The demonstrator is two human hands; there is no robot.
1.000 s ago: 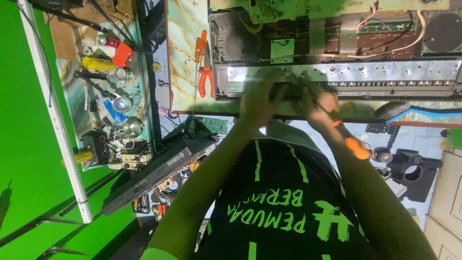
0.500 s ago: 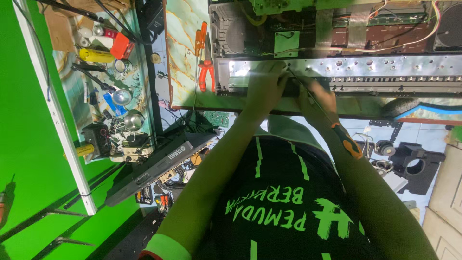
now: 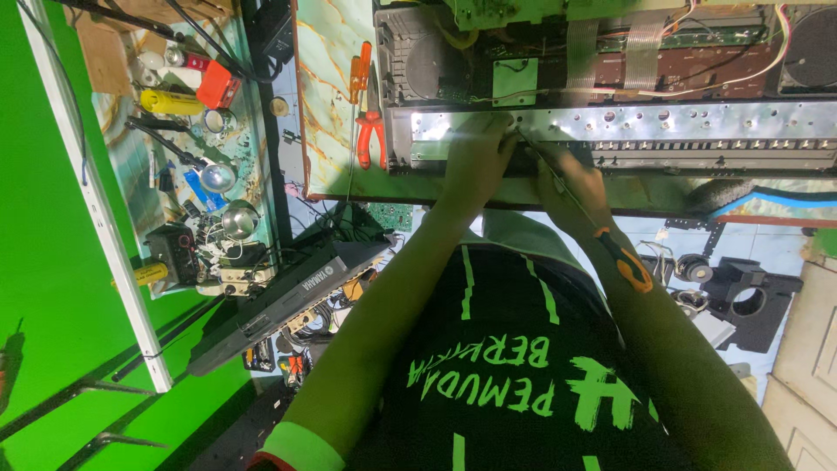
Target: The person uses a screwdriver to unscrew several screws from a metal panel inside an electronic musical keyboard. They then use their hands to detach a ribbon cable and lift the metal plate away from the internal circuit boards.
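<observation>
Workbench — pliers beside opened keyboard.

Bright, even indoor light fills the scene, with colours strongly saturated. The strongest glare sits on the shiny metal strip, just beside the fingertips of the left hand, where it whitens to a hot spot. The right hand next to it is slightly soft from motion. Below the fingers, the arms and dark shirt lie in dimmer light. Far left of the fingers, thin shadows fall on the green wall. Lines bend toward the edges, a wide-lens distortion.
</observation>
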